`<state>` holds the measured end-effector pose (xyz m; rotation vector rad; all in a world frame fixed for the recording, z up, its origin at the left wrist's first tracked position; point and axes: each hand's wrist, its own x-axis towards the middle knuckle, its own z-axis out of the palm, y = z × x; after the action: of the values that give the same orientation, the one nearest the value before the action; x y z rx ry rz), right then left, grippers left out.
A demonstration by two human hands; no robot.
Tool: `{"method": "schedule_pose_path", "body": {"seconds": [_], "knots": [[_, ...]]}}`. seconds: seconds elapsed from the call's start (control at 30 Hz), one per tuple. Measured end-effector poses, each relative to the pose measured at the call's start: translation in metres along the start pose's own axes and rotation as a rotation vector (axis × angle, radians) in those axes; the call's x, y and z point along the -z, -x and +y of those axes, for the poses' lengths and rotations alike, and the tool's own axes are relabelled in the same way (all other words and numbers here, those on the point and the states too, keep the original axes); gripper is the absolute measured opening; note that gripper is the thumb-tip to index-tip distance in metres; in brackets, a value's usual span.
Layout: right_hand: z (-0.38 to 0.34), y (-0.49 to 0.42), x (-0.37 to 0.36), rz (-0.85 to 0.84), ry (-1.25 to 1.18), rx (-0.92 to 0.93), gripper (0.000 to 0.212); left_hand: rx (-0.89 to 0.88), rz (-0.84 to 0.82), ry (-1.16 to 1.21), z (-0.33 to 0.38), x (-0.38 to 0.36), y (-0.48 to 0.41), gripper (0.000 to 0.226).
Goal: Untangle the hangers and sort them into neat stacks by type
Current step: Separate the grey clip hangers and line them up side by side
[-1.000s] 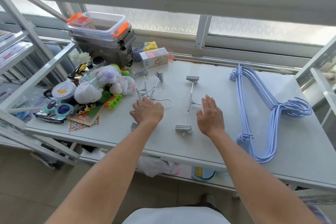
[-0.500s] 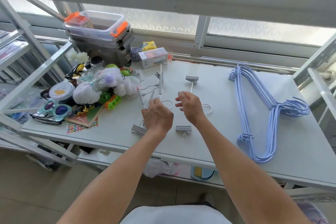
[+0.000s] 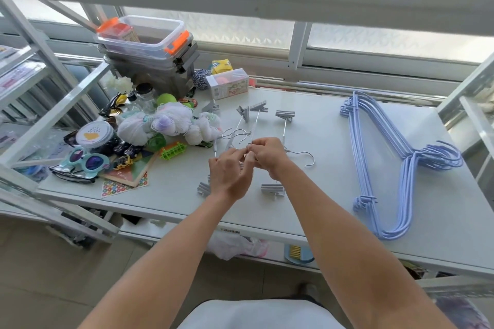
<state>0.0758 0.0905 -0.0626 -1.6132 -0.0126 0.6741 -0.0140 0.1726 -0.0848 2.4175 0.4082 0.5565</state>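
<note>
While both the left hand (image 3: pixel 231 173) and right hand (image 3: pixel 267 153) pinch closed on the tangled clip hangers (image 3: pixel 248 125), a hard tug could snag hooks and drag neighbours off the table (image 3: pixel 307 195).

A white table (image 3: pixel 307 211) stands against a wide frosted window (image 3: pixel 374 37) that lets in bright daylight. White metal shelving (image 3: pixel 40 104) flanks its left edge, another frame (image 3: pixel 470 93) its right. Beige floor tiles (image 3: pixel 66 283) show below.
</note>
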Motion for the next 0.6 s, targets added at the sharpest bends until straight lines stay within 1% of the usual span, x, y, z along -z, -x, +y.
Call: {"method": "schedule_pose_path", "body": {"seconds": [0.07,0.13,0.2,0.27,0.3,0.37,0.43,0.5,0.6], "knots": [[0.002,0.000,-0.003,-0.004,-0.014,-0.020,0.007,-0.008,-0.012,0.067,-0.004,0.002,-0.003,0.050],[0.005,-0.001,-0.004,0.040,0.022,-0.021,0.016,0.022,-0.024,0.120,-0.011,0.002,-0.004,0.054],[0.008,-0.003,-0.004,0.076,0.052,-0.014,0.020,0.120,-0.032,0.224,-0.016,-0.001,-0.005,0.063],[0.011,-0.005,-0.004,0.079,0.068,0.000,0.013,0.247,-0.005,0.315,-0.013,-0.002,-0.009,0.058],[0.011,-0.006,-0.005,0.074,0.076,0.009,0.011,0.307,0.028,0.317,-0.011,-0.001,-0.012,0.053],[0.014,-0.007,-0.007,0.076,0.097,0.032,0.013,0.379,0.107,0.214,-0.009,0.000,-0.020,0.046],[0.016,-0.006,-0.007,0.095,0.122,0.063,0.021,0.378,0.142,0.055,-0.013,0.002,-0.028,0.037],[0.020,-0.003,-0.008,0.112,0.151,0.089,0.026,0.368,0.122,-0.058,-0.020,0.004,-0.034,0.030],[0.025,-0.001,-0.010,0.161,0.174,0.124,0.031,0.368,0.073,-0.117,-0.026,0.005,-0.040,0.031]]}}
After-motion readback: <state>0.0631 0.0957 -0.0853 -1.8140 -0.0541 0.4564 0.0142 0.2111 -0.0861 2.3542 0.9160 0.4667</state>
